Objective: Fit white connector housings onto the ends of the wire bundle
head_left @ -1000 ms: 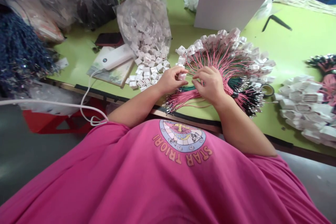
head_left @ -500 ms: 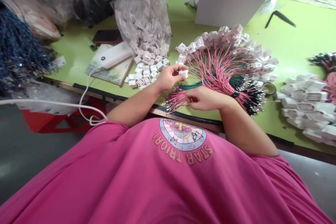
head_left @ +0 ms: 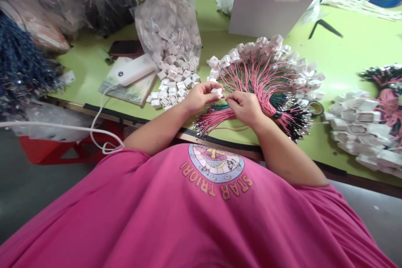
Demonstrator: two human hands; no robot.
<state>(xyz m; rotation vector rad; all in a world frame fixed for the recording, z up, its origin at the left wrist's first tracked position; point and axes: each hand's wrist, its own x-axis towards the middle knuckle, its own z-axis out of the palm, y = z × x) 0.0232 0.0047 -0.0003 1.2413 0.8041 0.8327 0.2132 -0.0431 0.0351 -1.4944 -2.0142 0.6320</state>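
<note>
Between thumb and fingers, my left hand [head_left: 200, 97] pinches a white plastic connector housing [head_left: 217, 92]. Close beside its right side, my right hand [head_left: 246, 107] is closed in a pinch on a thin wire whose tip is at the housing; a pink wire trails under that hand. Both hands are above a bundle of pink and green wires [head_left: 262, 86], bound with black tape and fanned out, with white housings on many far ends. Loose pink wire ends with metal terminals [head_left: 205, 123] lie below my hands. How far the wire enters the housing is too small to tell.
Left of my hands, loose white housings [head_left: 171, 90] spill from a clear plastic bag [head_left: 169, 21]. A white power bank [head_left: 136, 70] with a cable rests on a booklet. A second heap of housings [head_left: 361, 125] lies right, and a grey box [head_left: 276, 4] stands behind.
My right hand has moved up and slightly left from the loose wire ends, bringing a wire to the housing. My left hand keeps hold of the housing. The view has shifted slightly.
</note>
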